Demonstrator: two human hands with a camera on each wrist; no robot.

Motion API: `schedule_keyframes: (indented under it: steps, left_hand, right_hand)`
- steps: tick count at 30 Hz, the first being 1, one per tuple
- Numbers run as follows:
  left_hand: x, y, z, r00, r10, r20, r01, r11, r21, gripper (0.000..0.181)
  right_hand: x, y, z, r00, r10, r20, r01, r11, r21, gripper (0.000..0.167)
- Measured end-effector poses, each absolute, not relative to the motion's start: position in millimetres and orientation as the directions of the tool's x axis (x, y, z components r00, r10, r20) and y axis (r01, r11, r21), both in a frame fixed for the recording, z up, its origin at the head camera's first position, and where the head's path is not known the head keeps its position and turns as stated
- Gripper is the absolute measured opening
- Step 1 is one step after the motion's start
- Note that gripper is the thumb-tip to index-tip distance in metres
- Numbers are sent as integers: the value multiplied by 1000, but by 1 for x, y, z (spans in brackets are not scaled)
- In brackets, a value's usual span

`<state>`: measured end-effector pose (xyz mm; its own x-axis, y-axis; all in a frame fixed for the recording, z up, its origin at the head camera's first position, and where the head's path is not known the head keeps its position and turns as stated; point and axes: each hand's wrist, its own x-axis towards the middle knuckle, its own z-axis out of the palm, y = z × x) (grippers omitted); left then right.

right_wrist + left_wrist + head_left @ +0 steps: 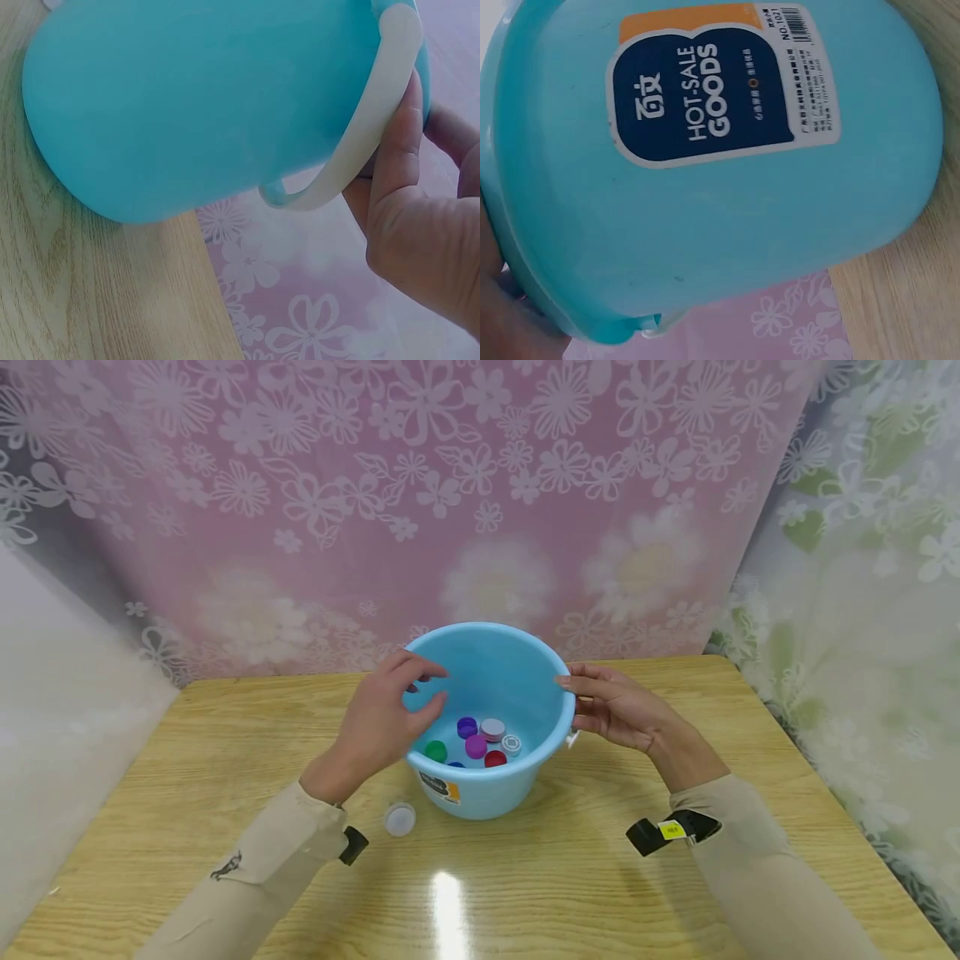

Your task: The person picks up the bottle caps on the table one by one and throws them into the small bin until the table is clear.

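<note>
A light blue bucket (pixel 480 793) stands on the table with several coloured caps inside, among them a green cap (pixel 436 752), a purple cap (pixel 467 727), a magenta cap (pixel 476 746) and a red cap (pixel 495 759). Over its left rim, my left hand (pixel 382 718) has loosely bent fingers and thumb apart, with nothing visible between them. At the right side, my right hand (pixel 618 706) holds the rim, one fingertip reaching over it. In the right wrist view, a digit of that hand lies along the bucket's white handle (pixel 367 120).
A round white cap (pixel 400 819) lies on the wooden table (pixel 585 893), in front and to the left of the bucket. Behind the table hangs a pink floral curtain (pixel 487 510). A label (pixel 720 90) covers part of the bucket's wall.
</note>
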<state>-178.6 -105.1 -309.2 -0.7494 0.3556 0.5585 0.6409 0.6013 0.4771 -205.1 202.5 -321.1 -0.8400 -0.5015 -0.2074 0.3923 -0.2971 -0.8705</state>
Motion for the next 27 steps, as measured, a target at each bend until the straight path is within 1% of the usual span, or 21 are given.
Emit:
schedule_keyframes:
  steps: [3,7,10,13,15,17,21,24,27]
  left_hand:
    - [-179,-108,-311,-699,290,654,665,600,445,19]
    - [-179,-114,-312,-659,242,712,677,604,421,23]
    - [-180,-122,-315,-655,168,737,675,569,470,27]
    - [-179,-134,-319,-686,71,724,643,525,557,28]
    - [-177,-143,-322,-733,22,680,592,512,622,26]
    - [-173,-152,-326,-797,5,604,520,517,680,25]
    - [-164,-168,-338,-904,26,428,369,555,746,23]
    - [-159,-175,-351,-955,65,290,270,596,756,26]
    - [-154,-178,-365,-981,135,137,192,649,736,33]
  right_hand:
    - [-205,202,-320,-845,-489,-217,391,-289,-874,14]
    - [-204,202,-320,-849,-476,-230,396,-285,-873,9]
    - [-204,203,-319,-849,-474,-231,396,-284,-873,9]
    - [-204,204,-318,-849,-479,-224,390,-280,-877,10]
    - [-204,204,-319,-849,-481,-220,386,-280,-879,12]
    - [-204,204,-319,-848,-483,-217,384,-279,-880,13]
    - [-204,205,-320,-849,-483,-216,382,-278,-881,15]
    - [-204,205,-321,-847,-489,-210,382,-283,-880,14]
    - [-205,204,-321,-845,-495,-204,381,-289,-878,13]
